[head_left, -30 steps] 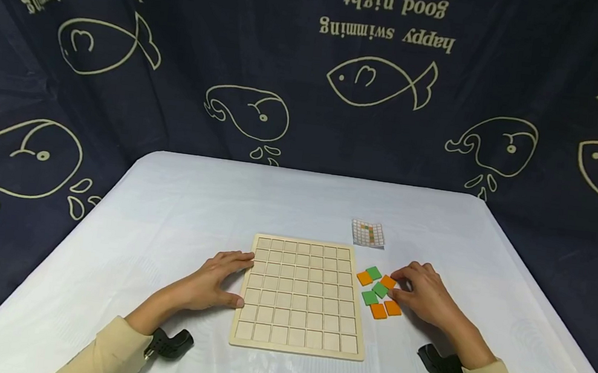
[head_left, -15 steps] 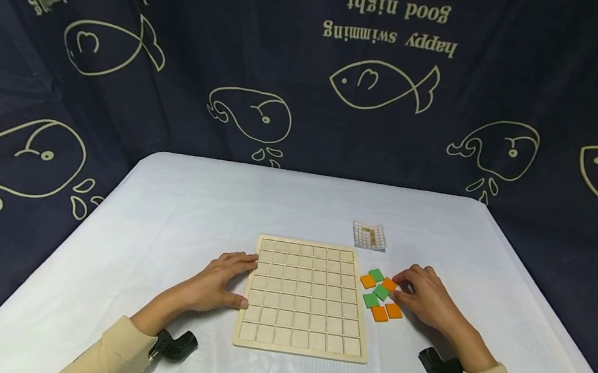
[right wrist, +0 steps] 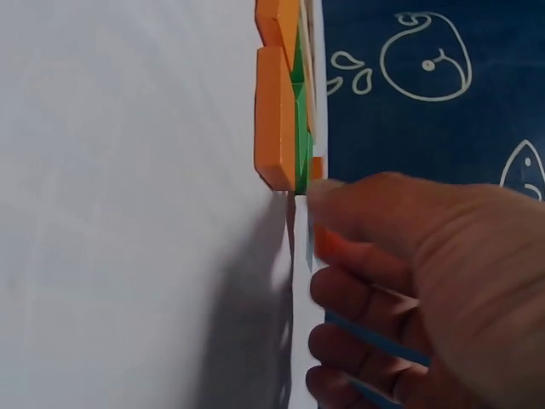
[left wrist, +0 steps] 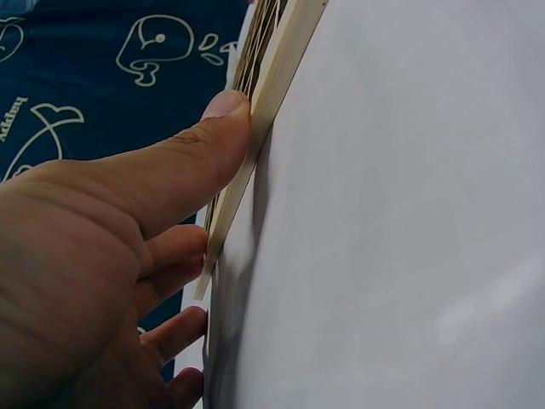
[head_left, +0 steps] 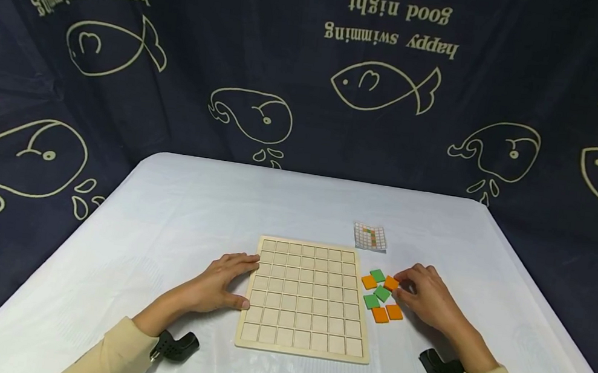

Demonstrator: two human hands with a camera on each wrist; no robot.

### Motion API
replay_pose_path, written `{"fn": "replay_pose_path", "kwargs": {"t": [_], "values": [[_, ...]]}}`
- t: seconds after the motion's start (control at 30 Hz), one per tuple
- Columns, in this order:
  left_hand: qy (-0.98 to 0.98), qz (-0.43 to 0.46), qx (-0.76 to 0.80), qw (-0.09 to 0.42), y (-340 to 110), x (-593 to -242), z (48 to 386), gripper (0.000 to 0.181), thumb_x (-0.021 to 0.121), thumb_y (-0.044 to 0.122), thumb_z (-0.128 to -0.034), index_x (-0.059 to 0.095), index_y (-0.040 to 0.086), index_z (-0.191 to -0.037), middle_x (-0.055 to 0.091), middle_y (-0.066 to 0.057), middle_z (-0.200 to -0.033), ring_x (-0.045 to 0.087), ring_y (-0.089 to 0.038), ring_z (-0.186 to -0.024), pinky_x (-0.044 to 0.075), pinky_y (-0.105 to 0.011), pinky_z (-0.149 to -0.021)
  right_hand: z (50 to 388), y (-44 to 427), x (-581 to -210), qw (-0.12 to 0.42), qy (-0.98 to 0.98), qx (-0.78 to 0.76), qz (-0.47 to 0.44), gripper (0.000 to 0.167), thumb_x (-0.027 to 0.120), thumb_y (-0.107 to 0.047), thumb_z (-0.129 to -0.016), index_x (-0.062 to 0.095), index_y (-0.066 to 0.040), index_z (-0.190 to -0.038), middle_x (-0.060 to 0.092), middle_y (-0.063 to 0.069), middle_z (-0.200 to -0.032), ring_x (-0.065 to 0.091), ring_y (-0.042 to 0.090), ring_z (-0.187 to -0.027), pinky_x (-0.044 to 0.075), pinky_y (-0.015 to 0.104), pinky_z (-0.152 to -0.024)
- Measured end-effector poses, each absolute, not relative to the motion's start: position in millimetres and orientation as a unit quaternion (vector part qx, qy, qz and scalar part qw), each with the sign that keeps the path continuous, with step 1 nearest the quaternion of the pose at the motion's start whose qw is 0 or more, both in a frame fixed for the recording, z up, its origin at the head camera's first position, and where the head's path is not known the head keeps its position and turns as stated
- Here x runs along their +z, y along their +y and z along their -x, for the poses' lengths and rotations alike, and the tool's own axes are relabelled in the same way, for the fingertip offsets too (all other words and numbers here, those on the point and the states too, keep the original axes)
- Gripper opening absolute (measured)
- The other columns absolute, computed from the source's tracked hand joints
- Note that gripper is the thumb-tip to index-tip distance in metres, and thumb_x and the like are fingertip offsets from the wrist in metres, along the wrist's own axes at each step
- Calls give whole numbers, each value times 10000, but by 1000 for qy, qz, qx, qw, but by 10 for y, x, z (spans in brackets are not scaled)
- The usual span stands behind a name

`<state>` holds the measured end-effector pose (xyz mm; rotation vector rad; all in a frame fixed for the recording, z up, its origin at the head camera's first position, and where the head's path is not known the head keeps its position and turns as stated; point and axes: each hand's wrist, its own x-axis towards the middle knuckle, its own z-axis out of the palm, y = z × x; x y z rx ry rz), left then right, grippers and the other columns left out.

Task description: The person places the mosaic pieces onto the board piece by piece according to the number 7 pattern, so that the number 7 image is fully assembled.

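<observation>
A square wooden grid board [head_left: 307,297] lies on the white table, its cells bare. My left hand [head_left: 216,282] rests at the board's left edge, thumb and fingers spread and touching the rim; the left wrist view shows the thumb [left wrist: 200,158] against that edge. To the right of the board is a loose group of green and orange square tiles. My right hand [head_left: 428,295] pinches an orange tile [head_left: 390,283] at the group's far right between thumb and forefinger. In the right wrist view the thumb partly hides it. A green tile [head_left: 382,293] lies beside it.
A small printed grid card [head_left: 370,237] with a coloured pattern lies beyond the tiles. Two orange tiles [head_left: 394,312] are nearest the person, with another green tile [head_left: 371,302] beside them. A dark patterned cloth [head_left: 309,90] hangs behind the table.
The head view has shifted slightly, moving the scene a little right and down. The orange tile at my right fingertips now looks slightly raised. My left hand stays at the board's edge.
</observation>
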<state>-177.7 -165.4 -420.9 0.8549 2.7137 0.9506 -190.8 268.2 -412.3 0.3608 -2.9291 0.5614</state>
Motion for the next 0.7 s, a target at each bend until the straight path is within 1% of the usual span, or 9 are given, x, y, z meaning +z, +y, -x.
{"fn": "replay_pose_path", "kwargs": {"t": [0.1,0.3,0.53,0.7], "values": [[902,-286,316,69,-1658,-4208,1780,786,758,355,-766,425,51,-1410,327,-81,-1532,226,-377,-1419,196,-616,-1093,1907,2657,-4092,73,-970,194,-126,196,722,-134,-778,705,-70,-962,602,28,-889,460,197,-881,378,355,-754],[902,-293,312,60,-1662,-4211,1790,772,760,346,-765,440,40,-1397,346,-89,-1520,242,-381,-1412,206,-614,-1091,1887,2560,-4010,66,-967,210,-131,207,732,-166,-794,704,-102,-989,595,19,-907,457,189,-893,391,345,-749],[903,-297,307,51,-1662,-4218,1795,773,762,349,-762,444,35,-1393,360,-93,-1512,261,-375,-1407,215,-600,-1089,1874,2460,-3927,71,-962,219,-148,212,722,-155,-803,701,-109,-1009,603,30,-922,467,211,-919,406,360,-770],[903,-297,308,50,-1660,-4216,1795,772,763,345,-761,446,31,-1391,362,-94,-1510,261,-375,-1407,216,-598,-1088,1881,2383,-3885,74,-955,235,-167,205,718,-162,-812,700,-111,-1010,614,45,-936,471,191,-921,422,364,-784]]}}
